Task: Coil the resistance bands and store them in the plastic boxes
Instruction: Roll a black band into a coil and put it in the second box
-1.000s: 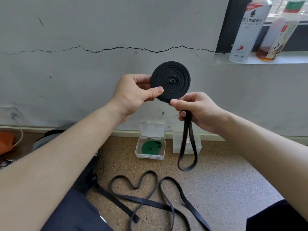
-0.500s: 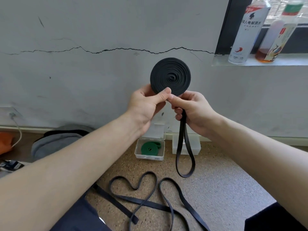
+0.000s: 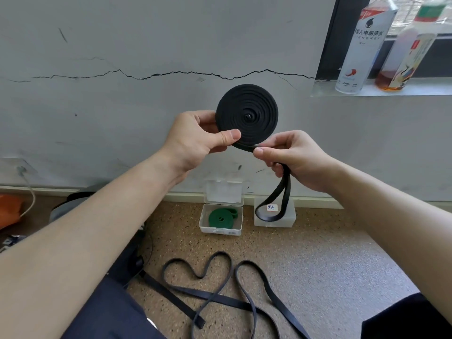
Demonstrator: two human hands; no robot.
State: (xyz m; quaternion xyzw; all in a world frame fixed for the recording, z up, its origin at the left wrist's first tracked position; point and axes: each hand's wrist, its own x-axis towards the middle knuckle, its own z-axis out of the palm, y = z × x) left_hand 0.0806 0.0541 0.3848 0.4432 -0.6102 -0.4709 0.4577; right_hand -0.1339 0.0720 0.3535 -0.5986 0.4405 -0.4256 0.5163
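Note:
A black resistance band, wound into a flat coil [image 3: 247,115], is held up in front of the wall. My left hand [image 3: 195,140] pinches the coil's lower left edge between thumb and fingers. My right hand [image 3: 293,157] grips the band's loose tail [image 3: 274,204], which hangs down in a short loop. On the floor by the wall stands an open plastic box [image 3: 221,227] with a coiled green band [image 3: 220,217] inside. Beside it sits a closed plastic box [image 3: 275,220] with a small label. Another black band [image 3: 220,294] lies uncoiled on the floor.
Two bottles [image 3: 362,45] stand on the window ledge at the upper right. A grey bag [image 3: 61,209] and an orange object [image 3: 9,212] with a white cable lie at the left by the wall. My dark-clothed legs fill the lower corners.
The coil has turned and the hanging tail has grown shorter. My right hand moved right and down; my left thumb shifted along the coil's lower edge.

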